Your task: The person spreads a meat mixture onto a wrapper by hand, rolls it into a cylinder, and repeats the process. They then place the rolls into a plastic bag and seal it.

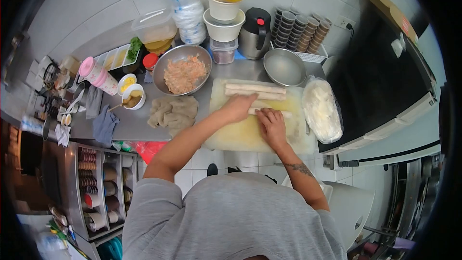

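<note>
Pale, long rolls (255, 88) that look like filled dough lie side by side along the back of a yellowish-white cutting board (231, 139). In front of them is another pale roll (287, 114), partly covered by my hands. My left hand (238, 108) is closed at its left part, fingers pressed together. My right hand (273, 124) rests with curled fingers over its middle, and the roll's right end sticks out past them. Behind and left of the board, a metal bowl (160, 70) holds a pinkish, shredded filling (185, 74).
Right of the board lies a plastic bag of white stuff (322, 110); a metal bowl (285, 67) stands behind. A crumpled brown cloth (173, 113) and small white bowls (134, 97) are at left. Stacked tubs (223, 29), a steel jug (255, 33) and lidded cups (298, 31) line the wall.
</note>
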A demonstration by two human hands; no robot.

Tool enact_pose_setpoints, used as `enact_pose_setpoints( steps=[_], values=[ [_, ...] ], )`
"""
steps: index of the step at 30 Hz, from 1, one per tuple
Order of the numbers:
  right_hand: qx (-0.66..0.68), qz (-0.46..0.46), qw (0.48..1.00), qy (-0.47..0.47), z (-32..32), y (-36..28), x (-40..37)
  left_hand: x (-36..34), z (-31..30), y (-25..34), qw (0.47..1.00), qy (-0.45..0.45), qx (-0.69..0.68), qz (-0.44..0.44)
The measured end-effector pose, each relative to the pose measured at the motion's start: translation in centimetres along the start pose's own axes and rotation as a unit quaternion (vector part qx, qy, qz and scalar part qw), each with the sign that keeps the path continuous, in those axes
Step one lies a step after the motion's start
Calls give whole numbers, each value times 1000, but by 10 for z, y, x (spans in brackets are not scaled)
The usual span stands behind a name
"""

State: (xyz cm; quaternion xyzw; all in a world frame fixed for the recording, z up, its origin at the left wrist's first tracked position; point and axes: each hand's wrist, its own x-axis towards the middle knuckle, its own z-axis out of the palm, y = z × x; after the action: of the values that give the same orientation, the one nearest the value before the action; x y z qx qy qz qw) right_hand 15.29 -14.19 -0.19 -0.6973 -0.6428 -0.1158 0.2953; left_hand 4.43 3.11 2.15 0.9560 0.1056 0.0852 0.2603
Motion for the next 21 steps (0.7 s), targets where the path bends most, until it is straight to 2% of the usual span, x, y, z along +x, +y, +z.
enact_pose_setpoints(
  steps=[1,4,7,10,13,16,19,21],
  values=[
    [-2,-1,1000,-1,1,1,0,-19,-1,-1,990,-1,137,26],
    [-9,0,1000,-2,2,3,0,-40,-27,5,977,-45,162,-133],
    [-8,0,1000,0,3,1,0,-34,-18,-5,988,-7,118,-103],
    [-17,-1,1000,2,3,0,3,-21,8,8,997,-1,75,-2],
    [-19,0,1000,-2,5,3,6,-15,25,16,992,40,107,49],
    [-10,4,1000,-6,5,8,10,-23,16,12,972,-10,207,-113],
    [-12,14,1000,-7,9,11,13,-42,-1,11,973,60,207,-85],
    [-19,18,1000,-14,12,14,17,-46,7,8,976,126,180,-10]
  ],
)
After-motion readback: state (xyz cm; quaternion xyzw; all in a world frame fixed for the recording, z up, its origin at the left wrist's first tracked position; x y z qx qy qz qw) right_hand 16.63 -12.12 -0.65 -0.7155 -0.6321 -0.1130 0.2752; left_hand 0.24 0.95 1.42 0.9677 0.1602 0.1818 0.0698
